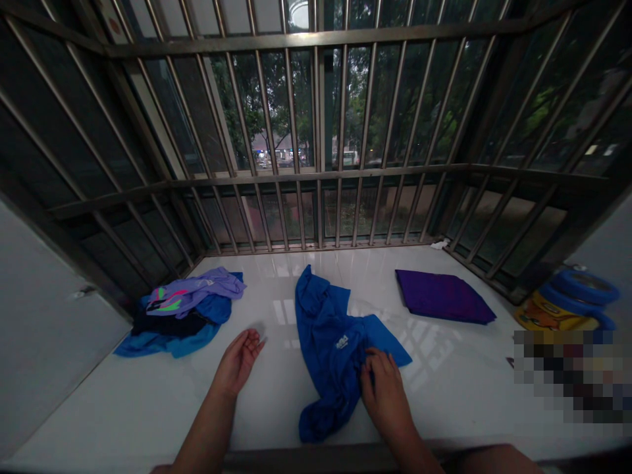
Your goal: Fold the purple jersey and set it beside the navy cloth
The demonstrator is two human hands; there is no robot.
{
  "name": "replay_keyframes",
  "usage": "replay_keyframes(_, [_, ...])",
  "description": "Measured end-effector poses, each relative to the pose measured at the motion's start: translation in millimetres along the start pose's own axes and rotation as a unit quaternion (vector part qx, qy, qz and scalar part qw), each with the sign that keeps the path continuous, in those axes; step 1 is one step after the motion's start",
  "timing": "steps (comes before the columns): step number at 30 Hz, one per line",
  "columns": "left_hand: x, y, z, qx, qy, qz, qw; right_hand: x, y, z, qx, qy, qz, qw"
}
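A crumpled blue T-shirt point(328, 342) with a small white print on it lies at the middle of the white glossy ledge. My right hand point(385, 385) is at the shirt's right side, its fingers bent and closed on the fabric below the sleeve. To the left of the shirt, my left hand point(241, 359) hovers apart from it. Its fingers are loosely curled and nothing is in them. Farther left is a loose heap of clothes, with a lilac garment point(205, 289) on top of blue and dark cloth point(170, 329).
A flat, folded purple cloth point(444, 296) lies at the back right. Beyond it stands a yellow tub with a blue lid point(557, 309), beside a blurred-out patch. Metal window bars point(320, 174) close off the ledge's back and sides. A white wall point(49, 316) bounds the left.
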State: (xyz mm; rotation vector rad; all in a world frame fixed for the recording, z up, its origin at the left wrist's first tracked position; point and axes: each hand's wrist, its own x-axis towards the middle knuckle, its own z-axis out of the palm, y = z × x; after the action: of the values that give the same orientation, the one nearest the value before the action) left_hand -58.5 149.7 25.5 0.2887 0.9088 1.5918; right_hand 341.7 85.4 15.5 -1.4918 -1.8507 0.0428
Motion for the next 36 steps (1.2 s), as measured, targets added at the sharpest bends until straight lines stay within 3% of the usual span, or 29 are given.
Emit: replay_keyframes(36, [-0.1,-2.1,-2.0,0.008,-0.006,0.016,1.000,0.9,4.7,4.3,0.033,0.019,-0.011,0.999])
